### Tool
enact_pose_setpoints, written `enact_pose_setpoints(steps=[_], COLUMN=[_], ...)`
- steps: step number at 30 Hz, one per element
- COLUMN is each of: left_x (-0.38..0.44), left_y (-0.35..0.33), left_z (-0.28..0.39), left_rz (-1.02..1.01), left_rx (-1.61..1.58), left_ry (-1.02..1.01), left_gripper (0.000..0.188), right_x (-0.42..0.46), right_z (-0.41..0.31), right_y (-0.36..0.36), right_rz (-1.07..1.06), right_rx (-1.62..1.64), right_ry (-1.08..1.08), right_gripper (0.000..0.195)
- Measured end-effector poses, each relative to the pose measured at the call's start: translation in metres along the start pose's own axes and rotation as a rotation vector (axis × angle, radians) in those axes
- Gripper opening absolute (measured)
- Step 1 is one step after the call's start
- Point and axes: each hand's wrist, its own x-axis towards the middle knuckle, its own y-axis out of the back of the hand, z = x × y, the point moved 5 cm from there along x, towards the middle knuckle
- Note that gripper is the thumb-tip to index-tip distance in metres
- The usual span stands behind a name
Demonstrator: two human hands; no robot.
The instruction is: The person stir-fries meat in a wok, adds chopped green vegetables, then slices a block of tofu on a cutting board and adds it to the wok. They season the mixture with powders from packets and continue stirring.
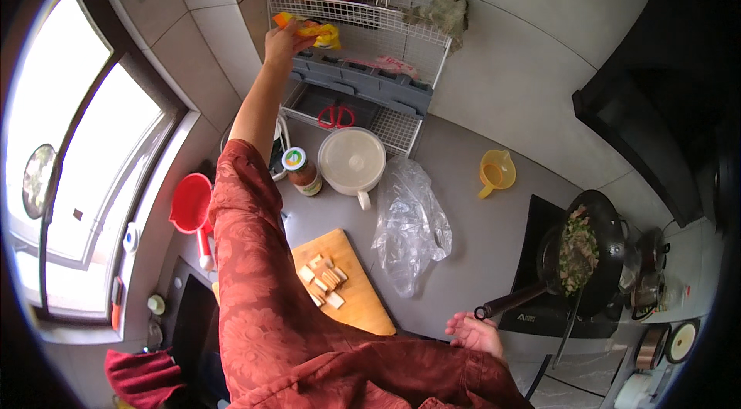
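Note:
Raised to the white wire rack [359, 8], my left hand [289, 41] grips a yellow and orange plastic packet [325, 35]. My right hand [477, 334] has its fingers apart, with nothing in it, close to the handle end of a black wok [608, 270]. Chopped meat and greens [578, 250] lie in the wok beside a metal spatula [570, 322]. Cut pale pieces of food [331, 279] rest on a wooden cutting board [362, 293], partly hidden by my left sleeve. A clear plastic bag [411, 224] lies crumpled on the counter.
A lidded container [352, 160], a jar [305, 174] and red-handled scissors [336, 117] are near the rack. The yellow cup [498, 170] stands toward the wall. At left are a red dipper [192, 203], the sink [194, 328] and a window. The range hood [642, 119] overhangs at right.

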Motion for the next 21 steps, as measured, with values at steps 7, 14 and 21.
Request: enact_pose_setpoints(steps=[7, 14, 21], left_x=[0.027, -0.041, -0.063], left_y=[0.046, -0.014, -0.109], left_z=[-0.025, 0.018, -0.063], left_rz=[0.286, 0.591, -0.55], left_rx=[0.202, 1.205, 1.63], left_ry=[0.045, -0.396, -0.529], left_gripper=[0.034, 0.056, 0.065], right_x=[0.001, 0.003, 0.005], right_z=[-0.002, 0.003, 0.004], right_y=[-0.006, -0.002, -0.002], right_rz=[0.022, 0.034, -0.05], right_rx=[-0.089, -0.081, -0.059], right_ry=[-0.038, -0.088, -0.094], right_gripper=[0.018, 0.019, 0.02])
